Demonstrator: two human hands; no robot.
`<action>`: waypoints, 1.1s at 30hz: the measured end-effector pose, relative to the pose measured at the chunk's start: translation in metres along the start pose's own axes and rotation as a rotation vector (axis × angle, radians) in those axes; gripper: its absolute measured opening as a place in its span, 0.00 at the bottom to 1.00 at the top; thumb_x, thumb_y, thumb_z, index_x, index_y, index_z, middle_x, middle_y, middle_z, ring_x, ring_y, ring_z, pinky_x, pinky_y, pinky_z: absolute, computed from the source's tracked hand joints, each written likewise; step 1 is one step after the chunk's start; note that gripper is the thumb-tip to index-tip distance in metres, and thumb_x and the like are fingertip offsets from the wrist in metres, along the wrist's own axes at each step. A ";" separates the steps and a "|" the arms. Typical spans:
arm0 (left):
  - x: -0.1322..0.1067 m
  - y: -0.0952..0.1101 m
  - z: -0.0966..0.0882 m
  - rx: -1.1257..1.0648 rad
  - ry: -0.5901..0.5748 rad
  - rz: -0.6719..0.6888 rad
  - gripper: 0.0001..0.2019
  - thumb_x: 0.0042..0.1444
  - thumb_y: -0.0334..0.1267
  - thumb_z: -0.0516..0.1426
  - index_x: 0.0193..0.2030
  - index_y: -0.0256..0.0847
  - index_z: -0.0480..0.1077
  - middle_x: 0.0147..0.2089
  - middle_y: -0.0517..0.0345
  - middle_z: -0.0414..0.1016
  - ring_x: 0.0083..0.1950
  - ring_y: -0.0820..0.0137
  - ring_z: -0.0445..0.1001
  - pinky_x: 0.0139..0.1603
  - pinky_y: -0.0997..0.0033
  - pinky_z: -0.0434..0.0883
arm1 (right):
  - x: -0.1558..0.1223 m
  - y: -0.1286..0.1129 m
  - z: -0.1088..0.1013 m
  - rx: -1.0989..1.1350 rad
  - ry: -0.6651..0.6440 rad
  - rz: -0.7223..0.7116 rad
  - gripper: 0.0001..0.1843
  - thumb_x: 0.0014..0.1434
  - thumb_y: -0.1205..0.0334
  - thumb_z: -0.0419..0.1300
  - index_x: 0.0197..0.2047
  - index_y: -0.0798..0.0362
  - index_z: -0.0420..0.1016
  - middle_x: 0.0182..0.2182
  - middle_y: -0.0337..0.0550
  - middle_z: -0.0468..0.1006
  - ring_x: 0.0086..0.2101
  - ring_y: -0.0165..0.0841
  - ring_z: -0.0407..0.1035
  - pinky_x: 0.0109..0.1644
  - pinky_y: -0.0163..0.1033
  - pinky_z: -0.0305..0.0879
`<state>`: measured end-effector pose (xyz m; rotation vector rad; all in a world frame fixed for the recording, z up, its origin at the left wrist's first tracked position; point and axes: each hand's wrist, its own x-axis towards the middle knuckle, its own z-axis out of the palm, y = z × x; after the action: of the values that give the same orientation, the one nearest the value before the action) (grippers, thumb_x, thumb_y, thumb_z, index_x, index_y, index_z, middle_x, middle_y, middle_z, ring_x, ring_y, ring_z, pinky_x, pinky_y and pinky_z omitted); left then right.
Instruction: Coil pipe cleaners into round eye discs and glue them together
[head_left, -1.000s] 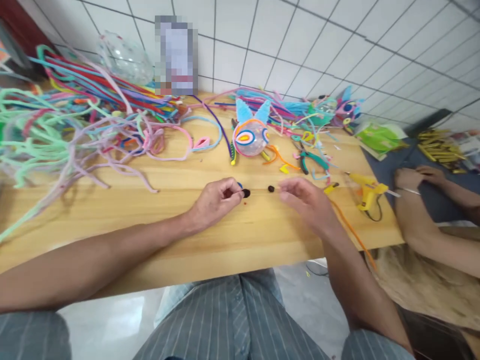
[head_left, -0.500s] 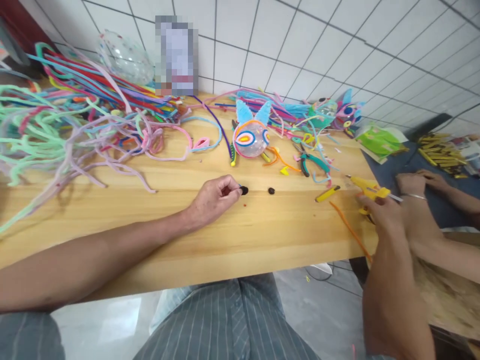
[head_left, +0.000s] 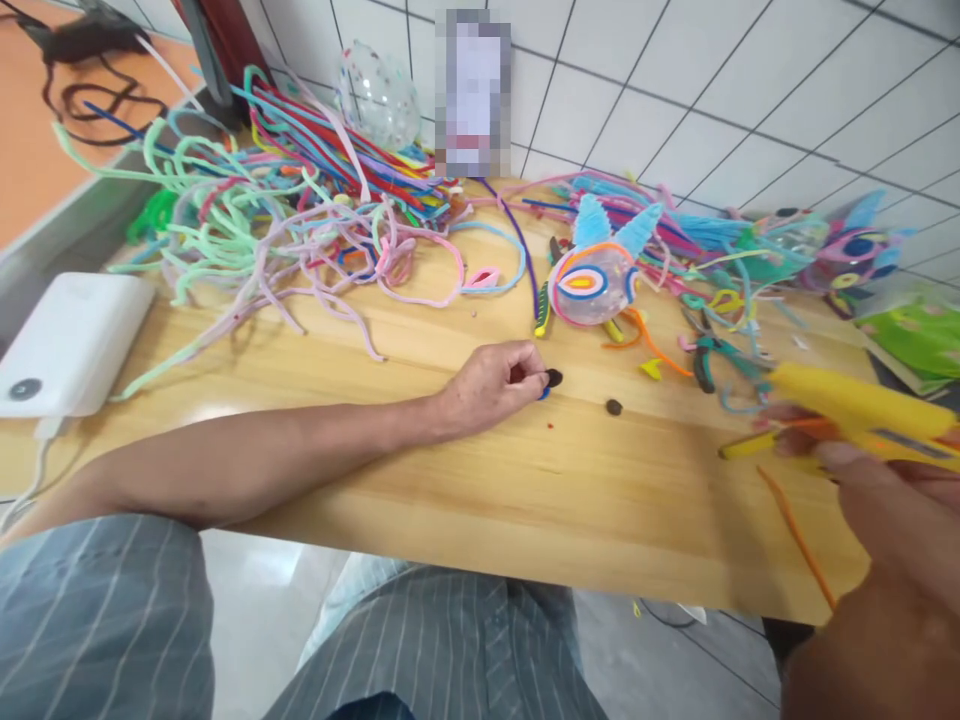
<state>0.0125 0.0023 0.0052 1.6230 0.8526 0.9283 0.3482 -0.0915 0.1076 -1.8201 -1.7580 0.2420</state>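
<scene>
My left hand [head_left: 491, 388] rests on the wooden table, thumb and finger pinching a small black disc [head_left: 554, 378]; a bit of blue shows beneath it. A second small dark disc [head_left: 614, 407] lies to the right. My right hand [head_left: 889, 500], partly blurred, is closed around a yellow hot glue gun [head_left: 862, 398], held above the right side of the table. Beyond my left hand stands a clear balloon figure [head_left: 611, 300] with light-blue fuzzy ears and ringed eyes. Near the glue gun lie a yellow utility knife [head_left: 746, 446] and an orange pipe cleaner [head_left: 795, 535].
Teal-handled pliers [head_left: 731, 362] lie behind the glue gun. Pipe cleaners [head_left: 262, 230] are heaped at the back left, beside a clear balloon [head_left: 379, 95]. A white power bank [head_left: 71, 345] with a cable is at far left. Another decorated balloon [head_left: 855, 250] stands at the back right.
My right hand has lifted the glue gun from the table's right edge and brought it closer. The view has swung left; my left hand still pinches the black disc.
</scene>
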 end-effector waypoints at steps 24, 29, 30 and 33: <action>0.001 -0.006 0.005 0.100 -0.023 0.099 0.07 0.60 0.31 0.57 0.30 0.39 0.67 0.28 0.62 0.70 0.30 0.76 0.66 0.33 0.76 0.64 | 0.019 -0.019 0.075 -0.039 -0.354 -0.272 0.14 0.67 0.47 0.57 0.41 0.44 0.80 0.37 0.46 0.85 0.40 0.49 0.80 0.46 0.52 0.77; 0.001 -0.005 0.004 0.146 -0.032 0.117 0.07 0.61 0.31 0.57 0.31 0.39 0.67 0.29 0.61 0.71 0.30 0.76 0.67 0.33 0.75 0.64 | 0.019 -0.020 0.074 -0.022 -0.354 -0.265 0.12 0.66 0.50 0.58 0.38 0.45 0.80 0.35 0.44 0.85 0.38 0.46 0.80 0.43 0.48 0.78; 0.001 -0.005 0.004 0.157 -0.034 0.127 0.07 0.61 0.31 0.57 0.31 0.39 0.67 0.29 0.61 0.71 0.31 0.75 0.67 0.34 0.75 0.64 | 0.019 -0.020 0.074 -0.018 -0.359 -0.266 0.12 0.66 0.51 0.58 0.38 0.45 0.80 0.36 0.44 0.85 0.38 0.46 0.81 0.43 0.47 0.78; 0.001 -0.006 0.003 0.182 -0.034 0.146 0.07 0.61 0.31 0.57 0.31 0.39 0.67 0.30 0.60 0.71 0.31 0.75 0.67 0.34 0.75 0.64 | 0.019 -0.021 0.074 -0.038 -0.338 -0.252 0.11 0.65 0.51 0.59 0.40 0.45 0.81 0.38 0.45 0.86 0.39 0.46 0.81 0.42 0.47 0.78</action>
<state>0.0157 0.0033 -0.0006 1.8735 0.8228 0.9429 0.2943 -0.0534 0.0638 -1.6319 -2.2166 0.4362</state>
